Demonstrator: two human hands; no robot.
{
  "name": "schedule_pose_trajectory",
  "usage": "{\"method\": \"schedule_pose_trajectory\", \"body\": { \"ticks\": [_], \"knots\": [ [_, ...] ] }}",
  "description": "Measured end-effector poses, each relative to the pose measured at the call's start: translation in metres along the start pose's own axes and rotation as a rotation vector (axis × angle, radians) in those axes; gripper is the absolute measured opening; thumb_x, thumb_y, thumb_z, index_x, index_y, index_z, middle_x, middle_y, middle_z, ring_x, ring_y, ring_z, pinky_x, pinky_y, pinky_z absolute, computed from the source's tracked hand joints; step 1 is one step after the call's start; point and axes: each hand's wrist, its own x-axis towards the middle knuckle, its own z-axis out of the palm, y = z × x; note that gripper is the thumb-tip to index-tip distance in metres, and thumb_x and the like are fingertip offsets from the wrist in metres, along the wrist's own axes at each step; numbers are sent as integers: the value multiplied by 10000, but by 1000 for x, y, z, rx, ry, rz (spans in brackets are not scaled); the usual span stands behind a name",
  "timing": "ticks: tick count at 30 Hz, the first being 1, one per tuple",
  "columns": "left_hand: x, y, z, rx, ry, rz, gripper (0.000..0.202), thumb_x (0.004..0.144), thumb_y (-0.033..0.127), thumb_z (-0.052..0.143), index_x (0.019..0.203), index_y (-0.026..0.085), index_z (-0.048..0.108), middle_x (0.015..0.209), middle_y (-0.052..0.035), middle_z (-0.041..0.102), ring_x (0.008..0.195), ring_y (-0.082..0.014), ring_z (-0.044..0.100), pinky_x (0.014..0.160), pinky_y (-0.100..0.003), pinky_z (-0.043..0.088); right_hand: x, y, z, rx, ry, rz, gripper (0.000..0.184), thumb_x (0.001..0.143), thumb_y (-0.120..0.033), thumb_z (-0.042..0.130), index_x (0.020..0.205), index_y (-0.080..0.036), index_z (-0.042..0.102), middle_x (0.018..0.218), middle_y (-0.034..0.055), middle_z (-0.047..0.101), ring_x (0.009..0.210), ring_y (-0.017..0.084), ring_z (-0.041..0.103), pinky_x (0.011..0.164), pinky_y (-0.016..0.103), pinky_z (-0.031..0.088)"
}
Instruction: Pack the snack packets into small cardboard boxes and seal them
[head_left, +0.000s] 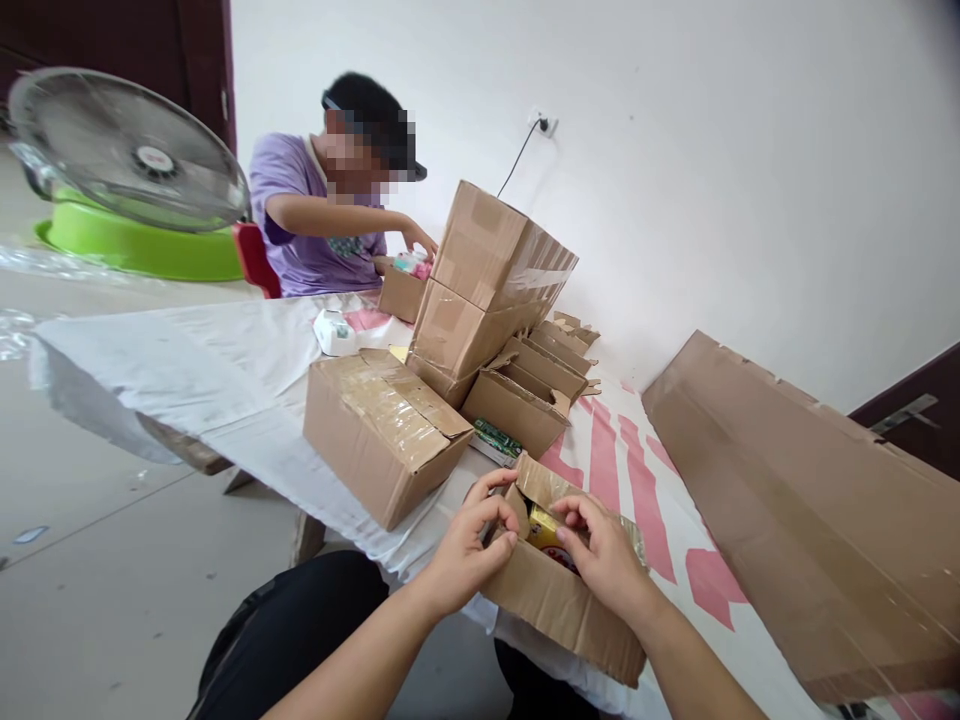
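The table (225,350), draped in a white cloth with pink stripes, carries the small open box (555,600) at its near edge, right in front of the person. A long flat cardboard sheet (810,520) lies to the right of the small open box, slanting away toward the wall. A metal fan (127,150) stands far to the left of and beyond the small open box, off the table, with a green basin (142,250) under it. A co-worker (315,230) in a purple shirt sits well beyond the small open box at the table's far end, hands at another carton. A leaning stack of taped cartons (487,280) rises beyond the small open box, and several open-flap cartons (525,400) crowd between the two. A sealed box (382,430) sits just beyond and left of the small open box, a little apart from it.

The left hand (469,555) is clenched on the small open box's left corner, thumb and fingers closed around a flap. The right hand (604,560) grasps the same box at its right side, fingers bent over the rim. A yellow pack (541,530) shows inside the small open box, between the two hands, touching the right fingertips. A green pack (496,438) lies just beyond the small open box on the cloth. A white dispenser (335,332) sits far beyond it, to the left
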Motion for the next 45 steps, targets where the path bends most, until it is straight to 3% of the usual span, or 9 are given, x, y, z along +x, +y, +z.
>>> {"method": "schedule_pose_trajectory", "body": {
  "ticks": [4,9,13,18,25,29,34,39,45],
  "knots": [
    [0,0,0,6,2,-2,103,817,269,537,754,189,552,1381,-132,423,1317,-302,404,1085,-462,299,2,1,2,15,42,5,298,875,-177,467,1152,-227,566,1097,63,578,934,191,581,852,372,477],
    [0,1,1,9,2,-7,101,813,269,538,749,191,550,1381,-128,425,1321,-298,401,1088,-459,298,6,-4,2,-43,5,-100,233,846,-98,470,993,-218,605,1015,51,617,1024,211,571,905,381,461],
    [0,1,1,11,5,-10,99,812,269,536,750,193,548,1378,-124,427,1318,-293,403,1086,-448,302,7,-5,0,-67,-6,-87,198,848,-91,480,939,-223,596,979,39,620,979,204,585,864,363,474],
    [0,-1,1,6,6,-13,103,817,281,536,764,194,552,1391,-119,420,1318,-285,404,1093,-443,291,10,-7,-1,-159,-8,-72,212,897,-123,466,1023,-242,587,1051,37,611,934,187,612,816,331,478],
    [0,0,1,10,1,-10,133,828,306,553,761,191,552,1389,-125,432,1311,-293,403,1087,-448,301,19,-12,2,-433,-39,-134,180,881,-88,447,813,-224,544,864,16,588,775,176,575,661,283,416],
    [1,2,0,9,-4,-9,135,831,303,551,759,189,555,1384,-124,434,1310,-296,404,1088,-450,304,16,-8,2,-360,31,-177,190,899,-109,391,817,-225,516,847,20,574,763,171,573,682,289,438],
    [0,2,-1,20,-6,-6,131,831,300,545,761,189,554,1381,-132,434,1307,-299,412,1088,-460,307,12,-5,2,-248,64,-192,209,917,-143,411,1013,-237,571,1006,44,622,875,186,615,766,318,482],
    [0,2,0,20,-2,-13,131,831,296,539,756,188,548,1379,-137,435,1311,-304,408,1088,-464,306,14,-6,3,-309,30,-193,217,929,-135,394,856,-232,574,912,30,610,818,175,598,744,305,460],
    [0,4,0,25,-10,-7,122,826,285,541,755,186,552,1380,-140,432,1309,-302,412,1082,-464,312,13,-6,0,-300,19,-193,176,891,-125,366,829,-225,497,874,41,602,793,188,581,704,309,453]
  ]
}}
